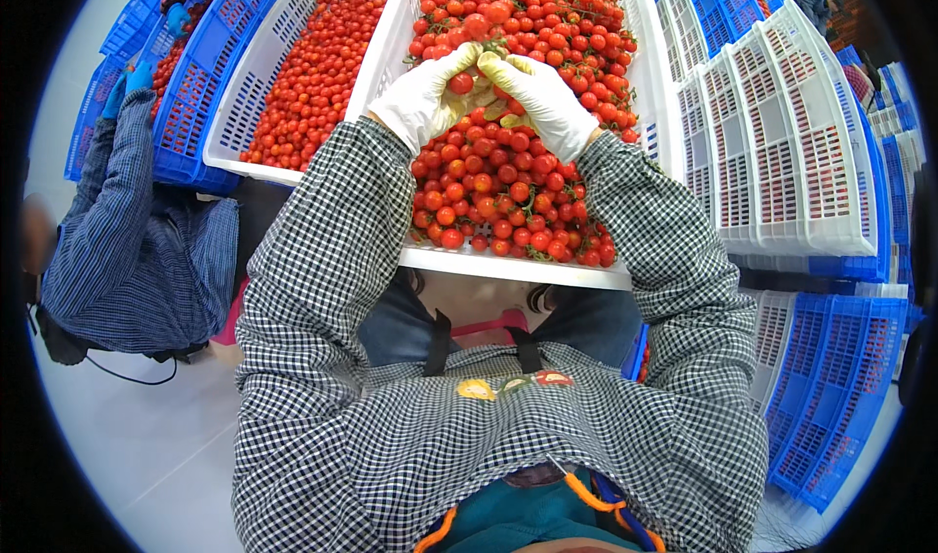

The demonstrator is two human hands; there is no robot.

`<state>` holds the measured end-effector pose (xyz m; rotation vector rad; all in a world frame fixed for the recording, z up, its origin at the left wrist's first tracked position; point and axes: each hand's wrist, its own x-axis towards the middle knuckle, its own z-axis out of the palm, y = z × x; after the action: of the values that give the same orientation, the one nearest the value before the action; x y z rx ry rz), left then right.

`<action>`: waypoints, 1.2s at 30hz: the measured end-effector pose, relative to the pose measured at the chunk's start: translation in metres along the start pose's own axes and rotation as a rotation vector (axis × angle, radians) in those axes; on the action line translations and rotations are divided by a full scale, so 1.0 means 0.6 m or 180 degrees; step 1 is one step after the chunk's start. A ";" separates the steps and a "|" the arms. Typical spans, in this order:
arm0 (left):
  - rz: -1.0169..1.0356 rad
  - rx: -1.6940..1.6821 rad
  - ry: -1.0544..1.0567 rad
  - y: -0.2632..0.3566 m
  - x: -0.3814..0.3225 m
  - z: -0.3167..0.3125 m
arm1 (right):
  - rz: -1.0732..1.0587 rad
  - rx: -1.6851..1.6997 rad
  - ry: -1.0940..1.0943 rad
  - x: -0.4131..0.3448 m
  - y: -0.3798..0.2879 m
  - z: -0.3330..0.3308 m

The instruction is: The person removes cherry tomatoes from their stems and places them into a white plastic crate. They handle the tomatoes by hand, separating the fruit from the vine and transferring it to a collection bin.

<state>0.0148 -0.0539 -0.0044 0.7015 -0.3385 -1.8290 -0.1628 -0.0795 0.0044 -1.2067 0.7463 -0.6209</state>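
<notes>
Both my hands wear whitish, yellow-stained gloves and meet fingertip to fingertip over a white plastic crate of cherry tomatoes. My left hand is curled around a cherry tomato that shows between its thumb and fingers. My right hand bends its thumb and forefinger towards a green stem at the left fingertips; its other fingers curl below, over the tomatoes. Whether it grips anything is hidden. Several blurred tomatoes lie just beyond the fingertips. Many tomatoes at the crate's far side bear green stems.
Left of the crate stands another white crate of loose tomatoes. Beyond it are blue crates and a co-worker in a blue striped sleeve with blue gloves. Stacked white crates and blue crates stand at the right.
</notes>
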 end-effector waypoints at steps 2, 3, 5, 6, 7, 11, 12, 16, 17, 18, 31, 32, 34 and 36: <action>-0.0029 -0.0096 -0.0087 -0.003 0.001 -0.001 | -0.0082 -0.0077 -0.0021 0.007 0.009 0.002; 0.0071 -0.0045 -0.0155 -0.004 0.000 -0.003 | -0.0124 -0.0131 -0.0079 0.008 0.013 -0.001; 0.0227 -0.0084 -0.0255 0.003 -0.001 -0.005 | -0.0064 0.0166 -0.0170 0.010 0.014 -0.011; 0.0231 -0.0116 -0.0284 0.005 -0.003 -0.006 | 0.0046 0.0522 -0.0194 0.010 0.014 -0.018; 0.0277 -0.0051 -0.0059 0.008 -0.005 -0.006 | 0.0053 0.0914 -0.0419 0.007 0.012 -0.025; 0.0359 0.0466 0.0205 0.020 -0.015 0.000 | -0.0069 0.1869 -0.0152 0.009 -0.011 -0.056; 0.0304 0.0662 0.0129 0.021 -0.016 0.005 | -0.0054 0.1876 0.0070 0.009 -0.016 -0.061; 0.0042 0.1025 -0.0112 0.018 -0.027 0.020 | -0.0086 0.2179 -0.0047 0.004 -0.027 -0.060; -0.0011 0.1028 -0.0205 0.017 -0.030 0.022 | -0.0125 0.2144 -0.0069 0.003 -0.028 -0.057; -0.0057 0.1266 -0.0198 0.021 -0.034 0.020 | -0.0132 0.2162 -0.0111 0.002 -0.029 -0.053; 0.0876 0.1258 -0.0682 0.018 -0.012 -0.004 | -0.0207 0.0474 0.0098 0.007 -0.014 -0.046; 0.0811 0.1102 -0.0455 0.017 -0.011 -0.005 | -0.0248 0.0622 0.0065 0.007 -0.015 -0.046; 0.0711 0.0752 -0.0023 0.013 -0.007 -0.005 | -0.0178 0.0901 0.0024 0.006 -0.018 -0.045; 0.0829 0.0593 -0.0014 0.005 -0.002 -0.004 | -0.0072 0.1105 0.0029 0.003 -0.020 -0.040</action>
<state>0.0190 -0.0537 -0.0044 0.7442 -0.5815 -1.5650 -0.1810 -0.0984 0.0115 -0.8939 0.6032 -0.7413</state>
